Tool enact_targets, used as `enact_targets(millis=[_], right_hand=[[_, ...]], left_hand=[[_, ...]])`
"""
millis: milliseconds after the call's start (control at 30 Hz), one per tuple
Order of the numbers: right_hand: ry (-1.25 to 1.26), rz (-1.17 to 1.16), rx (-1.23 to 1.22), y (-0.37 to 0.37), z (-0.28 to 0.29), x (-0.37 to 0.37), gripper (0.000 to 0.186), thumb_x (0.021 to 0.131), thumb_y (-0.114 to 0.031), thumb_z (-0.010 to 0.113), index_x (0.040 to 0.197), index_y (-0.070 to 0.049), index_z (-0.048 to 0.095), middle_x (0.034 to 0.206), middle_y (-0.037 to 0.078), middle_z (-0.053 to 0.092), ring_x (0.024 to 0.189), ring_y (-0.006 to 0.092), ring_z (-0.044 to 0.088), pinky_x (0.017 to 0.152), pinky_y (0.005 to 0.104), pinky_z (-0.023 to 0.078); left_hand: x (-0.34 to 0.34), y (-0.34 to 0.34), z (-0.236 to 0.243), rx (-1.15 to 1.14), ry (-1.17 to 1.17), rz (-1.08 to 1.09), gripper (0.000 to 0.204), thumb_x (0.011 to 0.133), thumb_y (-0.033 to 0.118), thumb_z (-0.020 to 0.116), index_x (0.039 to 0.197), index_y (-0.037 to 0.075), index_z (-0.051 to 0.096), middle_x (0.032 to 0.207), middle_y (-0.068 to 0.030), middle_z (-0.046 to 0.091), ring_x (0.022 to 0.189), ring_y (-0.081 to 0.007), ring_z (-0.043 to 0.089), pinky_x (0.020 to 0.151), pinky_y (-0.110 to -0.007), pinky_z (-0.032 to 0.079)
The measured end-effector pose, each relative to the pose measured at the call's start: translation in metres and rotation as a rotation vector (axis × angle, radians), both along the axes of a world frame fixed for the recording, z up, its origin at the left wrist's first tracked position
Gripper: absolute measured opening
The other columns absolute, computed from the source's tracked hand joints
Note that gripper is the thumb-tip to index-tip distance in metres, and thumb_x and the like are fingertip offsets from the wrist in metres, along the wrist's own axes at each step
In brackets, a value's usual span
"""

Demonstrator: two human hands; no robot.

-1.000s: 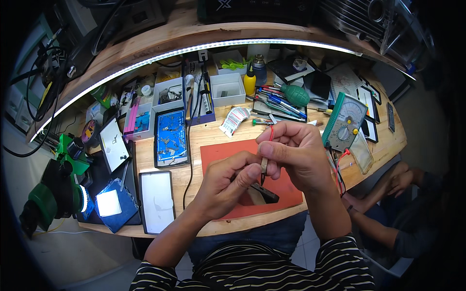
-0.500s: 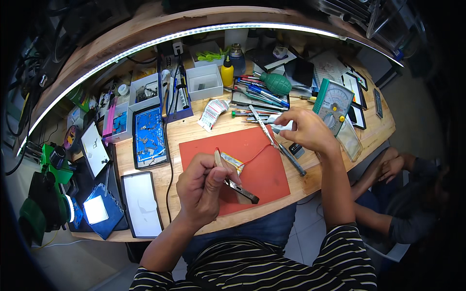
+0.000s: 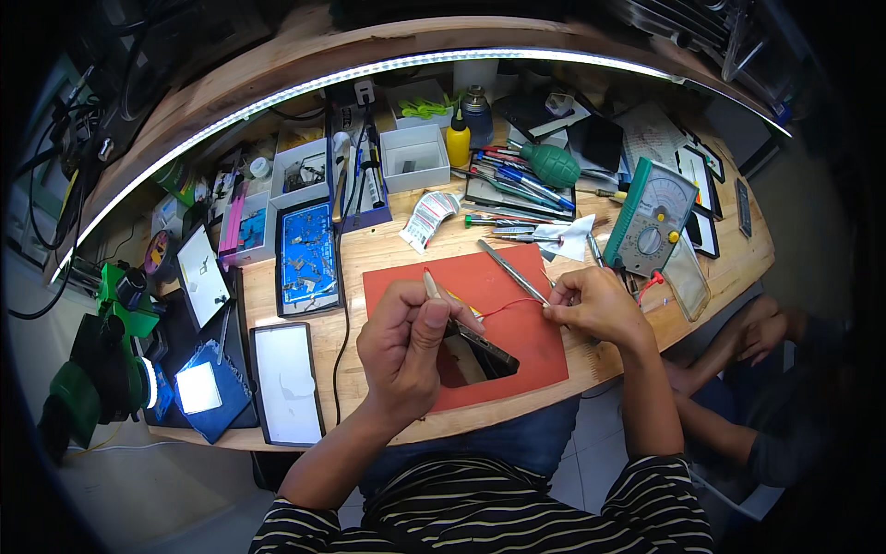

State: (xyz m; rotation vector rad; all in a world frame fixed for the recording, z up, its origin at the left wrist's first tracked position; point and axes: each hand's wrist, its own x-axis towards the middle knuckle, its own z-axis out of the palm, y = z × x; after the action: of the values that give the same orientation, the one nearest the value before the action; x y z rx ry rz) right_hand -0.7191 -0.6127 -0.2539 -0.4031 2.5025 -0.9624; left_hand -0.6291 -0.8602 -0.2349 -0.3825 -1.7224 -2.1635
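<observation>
My left hand [image 3: 402, 343] is closed round a dark smartphone [image 3: 489, 349], tilted above a red-orange mat [image 3: 540, 360]. A pale stick with a red tip [image 3: 431, 284] also stands up between its thumb and fingers. Just behind the fingers, a yellow and silver piece [image 3: 464, 308] shows in part. A thin red wire [image 3: 506, 306] runs from there toward my right hand [image 3: 591, 305]. That hand is pinched on the near end of a slim silver tool, apparently tweezers [image 3: 512, 270]; whether it also grips the wire is hidden. Crumpled white paper [image 3: 570, 238] lies just beyond it.
An analog multimeter [image 3: 653, 220] stands at the right, with a red clip [image 3: 651, 282] before it. Pens and screwdrivers [image 3: 521, 180], a green air blower [image 3: 552, 164] and a yellow bottle [image 3: 458, 143] fill the back. Another person's arms [image 3: 729, 369] rest at the right.
My right hand has let go of the white paper and come down onto the silver tweezers, which have shifted nearer me. The phone in my left hand is tilted differently. The whole view has shifted slightly.
</observation>
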Motion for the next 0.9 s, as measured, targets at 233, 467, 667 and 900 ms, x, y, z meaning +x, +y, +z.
enact_targets(millis=[233, 467, 667, 900], right_hand=[[-0.523, -0.157, -0.571, 0.018, -0.004, 0.035, 0.037, 0.078, -0.003, 0.077, 0.112, 0.008, 0.064, 0.075, 0.005, 0.066, 0.053, 0.0066, 0.059, 0.046, 0.0187, 0.049], [-0.789, -0.200, -1.038, 0.010, -0.007, 0.065, 0.017, 0.082, -0.001, 0.072, 0.095, 0.004, 0.064, 0.084, 0.013, 0.069, 0.060, 0.0149, 0.068, 0.052, 0.0228, 0.057], [-0.670, -0.036, -1.280, -0.027, 0.026, 0.061, 0.016, 0.082, 0.001, 0.071, 0.095, 0.005, 0.061, 0.083, 0.016, 0.069, 0.067, 0.0191, 0.071, 0.057, 0.0253, 0.060], [-0.355, -0.115, -1.260, -0.067, 0.050, 0.057, 0.020, 0.083, -0.002, 0.073, 0.098, 0.007, 0.062, 0.084, 0.014, 0.070, 0.071, 0.0165, 0.071, 0.060, 0.0238, 0.059]], left_hand=[[-0.001, -0.003, 0.000, -0.026, -0.003, 0.014, 0.021, 0.102, 0.020, 0.048, 0.098, 0.000, 0.051, 0.083, -0.0092, 0.067, 0.076, -0.0085, 0.063, 0.070, -0.021, 0.048], [-0.002, -0.008, 0.001, -0.026, -0.008, -0.001, 0.020, 0.102, 0.016, 0.047, 0.095, -0.002, 0.052, 0.084, -0.0127, 0.062, 0.075, -0.0183, 0.066, 0.070, -0.030, 0.055], [0.000, -0.012, 0.000, -0.029, 0.012, 0.042, 0.018, 0.102, 0.014, 0.047, 0.096, -0.001, 0.052, 0.086, -0.0110, 0.060, 0.074, -0.0182, 0.064, 0.070, -0.030, 0.054], [0.001, -0.015, -0.003, 0.047, 0.021, 0.034, 0.017, 0.101, 0.012, 0.050, 0.097, -0.004, 0.054, 0.085, -0.0115, 0.060, 0.078, -0.0160, 0.064, 0.071, -0.028, 0.051]])
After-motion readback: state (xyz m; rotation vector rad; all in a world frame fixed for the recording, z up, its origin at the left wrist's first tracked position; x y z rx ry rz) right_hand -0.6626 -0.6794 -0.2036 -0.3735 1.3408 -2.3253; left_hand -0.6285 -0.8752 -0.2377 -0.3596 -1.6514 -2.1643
